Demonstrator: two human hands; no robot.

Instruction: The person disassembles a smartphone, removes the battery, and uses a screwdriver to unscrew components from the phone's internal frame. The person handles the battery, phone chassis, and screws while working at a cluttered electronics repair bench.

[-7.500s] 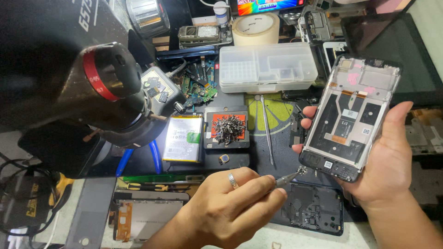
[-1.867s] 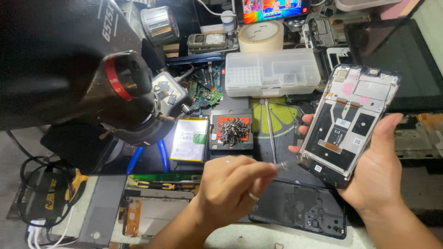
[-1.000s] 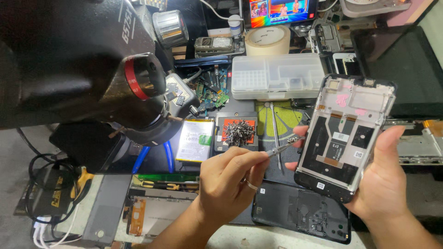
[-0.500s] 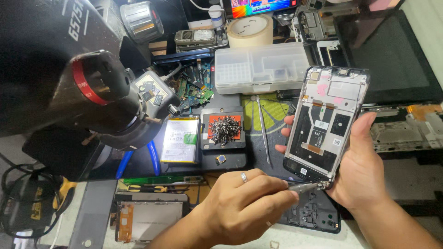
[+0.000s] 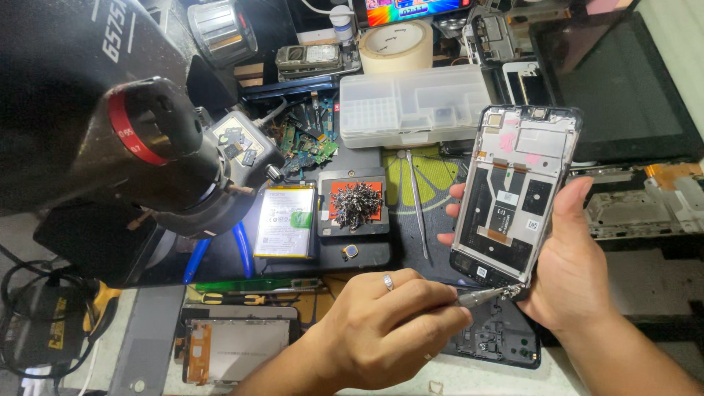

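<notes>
Left hand point(image 5: 381, 334): I'm pinching tweezers point(image 5: 484, 295) at the frame's bottom corner.
Right hand point(image 5: 568, 271): I'm gripping the opened phone frame point(image 5: 517, 198).
Progress: back cover point(image 5: 499, 341) already off; inside work unfinished.

Both forearms were bare, without sleeves; the left hand point(image 5: 381, 334) wore two silver rings on its fingers.

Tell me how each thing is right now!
Opened phone: upright, back off, insides showing.
Right hand: gripping the phone.
Left hand: pinching the tweezers.
Tweezers: tip touching the phone's bottom corner.
Phone battery: out, lying flat.
Clear organiser box: lid shut.
Tape roll: lying flat.
</notes>
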